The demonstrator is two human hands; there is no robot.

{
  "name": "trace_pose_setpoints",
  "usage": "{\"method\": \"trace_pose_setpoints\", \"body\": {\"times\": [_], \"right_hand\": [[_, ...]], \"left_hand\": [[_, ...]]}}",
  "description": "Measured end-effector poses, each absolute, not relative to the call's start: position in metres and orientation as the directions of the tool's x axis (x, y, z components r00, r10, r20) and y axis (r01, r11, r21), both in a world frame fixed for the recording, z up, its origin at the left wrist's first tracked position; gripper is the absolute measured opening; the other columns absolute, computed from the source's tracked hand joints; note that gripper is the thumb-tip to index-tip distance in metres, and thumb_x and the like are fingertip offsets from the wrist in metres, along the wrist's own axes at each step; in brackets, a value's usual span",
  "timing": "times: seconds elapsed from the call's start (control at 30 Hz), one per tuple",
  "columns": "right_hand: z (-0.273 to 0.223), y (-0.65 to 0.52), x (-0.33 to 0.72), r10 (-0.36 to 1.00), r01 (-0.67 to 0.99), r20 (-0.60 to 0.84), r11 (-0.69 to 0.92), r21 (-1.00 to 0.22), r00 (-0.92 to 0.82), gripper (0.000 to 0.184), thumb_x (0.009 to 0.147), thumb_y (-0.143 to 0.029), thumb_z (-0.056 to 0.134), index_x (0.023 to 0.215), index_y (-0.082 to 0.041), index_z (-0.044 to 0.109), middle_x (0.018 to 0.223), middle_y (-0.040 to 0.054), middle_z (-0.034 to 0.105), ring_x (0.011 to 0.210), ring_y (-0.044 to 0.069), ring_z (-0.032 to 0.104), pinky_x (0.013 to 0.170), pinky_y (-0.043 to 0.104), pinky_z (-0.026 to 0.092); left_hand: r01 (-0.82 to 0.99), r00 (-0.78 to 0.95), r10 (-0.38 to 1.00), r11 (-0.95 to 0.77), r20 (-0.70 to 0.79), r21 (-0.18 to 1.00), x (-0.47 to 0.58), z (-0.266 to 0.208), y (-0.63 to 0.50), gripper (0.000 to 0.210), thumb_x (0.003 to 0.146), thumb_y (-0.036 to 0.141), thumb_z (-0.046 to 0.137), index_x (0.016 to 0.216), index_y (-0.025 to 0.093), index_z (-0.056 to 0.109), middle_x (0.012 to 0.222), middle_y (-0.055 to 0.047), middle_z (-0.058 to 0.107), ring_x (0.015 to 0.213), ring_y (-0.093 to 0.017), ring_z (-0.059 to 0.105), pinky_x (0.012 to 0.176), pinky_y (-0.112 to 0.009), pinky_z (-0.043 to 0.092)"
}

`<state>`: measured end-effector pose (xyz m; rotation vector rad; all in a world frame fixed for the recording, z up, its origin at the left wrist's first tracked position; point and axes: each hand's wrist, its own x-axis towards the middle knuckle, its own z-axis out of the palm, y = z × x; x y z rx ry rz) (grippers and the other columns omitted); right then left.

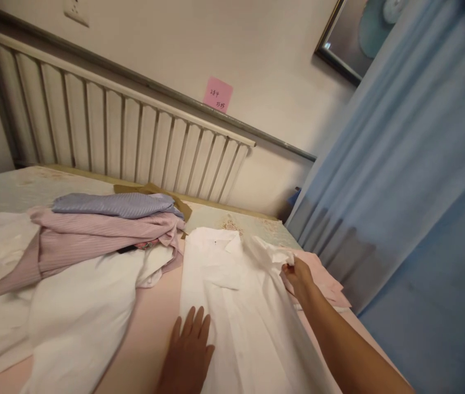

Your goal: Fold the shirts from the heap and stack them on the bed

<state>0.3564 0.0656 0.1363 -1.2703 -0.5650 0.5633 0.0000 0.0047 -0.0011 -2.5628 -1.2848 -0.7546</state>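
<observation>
White shirt (pixel 226 306) laid out on the bed (pixel 10 183), collar toward the far edge, apparently not yet folded. Left hand (pixel 187 350) flat, fingers spread; right hand (pixel 297 273) pinching shirt fabric. Blue garment (pixel 113 204) near the far edge, seemingly folded already.

Plain cream wall (pixel 273 65) at 12 o'clock, small pink square paper note (pixel 218 96) on it. Long off-white ribbed metal radiator (pixel 124 137) around 10, white plastic wall socket (pixel 76 10) near 11. Dark-framed picture (pixel 349 41) between 1 and 2, big pale-blue fabric curtain (pixel 405 164) at 3. Light's kinda dim.
</observation>
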Motion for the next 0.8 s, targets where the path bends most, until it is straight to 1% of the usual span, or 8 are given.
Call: {"method": "trace_pose_setpoints", "body": {"times": [0.13,0.3,0.47,0.57,0.6,0.7,0.73,0.8], "right_hand": [[0.151,0.065,0.354,0.631,-0.134,0.023,0.2,-0.971,0.775,0.016,0.071,-0.017,0.059,0.066,-0.021,0.044,0.049,-0.0087,0.044,0.042,0.007,0.046,0.04,0.016,0.042],[0.162,0.07,0.333,0.654,-0.141,0.027,0.204,-0.969,0.756,0.014,0.067,-0.02,0.06,0.068,-0.021,0.046,0.052,-0.0074,0.048,0.045,0.007,0.048,0.039,0.016,0.041],[0.149,0.067,0.275,0.746,-0.093,0.097,0.209,-0.973,0.659,0.013,0.067,-0.028,0.058,0.075,-0.021,0.053,0.063,-0.0041,0.056,0.055,0.01,0.053,0.044,0.018,0.044],[0.125,0.056,0.234,0.845,-0.055,0.079,0.127,-0.99,0.529,0.017,0.064,-0.029,0.062,0.078,-0.019,0.06,0.063,-0.0035,0.058,0.055,0.012,0.054,0.047,0.021,0.046],[0.117,0.051,0.224,0.892,-0.019,0.052,0.068,-0.998,0.448,0.018,0.061,-0.026,0.066,0.077,-0.018,0.063,0.061,-0.0034,0.058,0.053,0.012,0.054,0.047,0.022,0.046],[0.1,0.043,0.21,0.995,0.291,-0.066,-0.084,-0.953,0.069,0.024,0.056,-0.022,0.073,0.079,-0.017,0.068,0.067,-0.0023,0.065,0.06,0.014,0.059,0.055,0.023,0.048],[0.098,0.045,0.212,0.993,0.38,-0.114,-0.104,-0.919,-0.005,0.026,0.057,-0.023,0.073,0.082,-0.018,0.069,0.07,-0.0018,0.067,0.063,0.014,0.062,0.058,0.024,0.048],[0.098,0.055,0.221,0.987,0.446,-0.16,-0.142,-0.884,-0.003,0.027,0.063,-0.025,0.068,0.089,-0.018,0.067,0.072,-0.0006,0.068,0.065,0.015,0.064,0.059,0.024,0.049]], "left_hand": [[0.799,0.488,0.725,-0.595,0.486,0.085,0.001,0.0,0.004,0.049,0.082,0.021,0.044,0.13,0.024,0.054,0.14,-0.006,0.049,0.131,-0.029,0.04,0.104,-0.054,0.028],[0.792,0.494,0.708,-0.606,0.505,0.075,0.001,0.001,0.004,0.048,0.083,0.022,0.044,0.129,0.024,0.054,0.14,-0.006,0.049,0.13,-0.029,0.04,0.104,-0.053,0.028],[0.792,0.487,0.7,-0.606,0.523,0.075,0.0,-0.003,0.006,0.046,0.083,0.024,0.045,0.128,0.025,0.055,0.139,-0.005,0.051,0.13,-0.029,0.041,0.105,-0.053,0.027],[0.789,0.493,0.679,-0.612,0.543,0.049,0.0,-0.005,0.006,0.047,0.083,0.023,0.045,0.129,0.024,0.054,0.14,-0.006,0.05,0.13,-0.029,0.04,0.105,-0.053,0.026],[0.79,0.492,0.677,-0.611,0.547,0.046,0.0,-0.005,0.006,0.047,0.083,0.022,0.045,0.129,0.024,0.054,0.139,-0.006,0.05,0.13,-0.03,0.04,0.105,-0.053,0.025],[0.79,0.49,0.689,-0.61,0.534,0.063,0.0,-0.003,0.006,0.047,0.082,0.023,0.046,0.128,0.025,0.055,0.139,-0.006,0.051,0.13,-0.03,0.041,0.105,-0.053,0.027],[0.789,0.491,0.697,-0.61,0.524,0.072,0.0,-0.002,0.006,0.047,0.082,0.023,0.046,0.128,0.025,0.055,0.139,-0.006,0.05,0.13,-0.03,0.041,0.104,-0.053,0.028],[0.791,0.493,0.715,-0.606,0.496,0.088,0.0,-0.001,0.006,0.048,0.081,0.023,0.046,0.129,0.025,0.055,0.14,-0.006,0.05,0.13,-0.03,0.041,0.104,-0.053,0.029]]}}
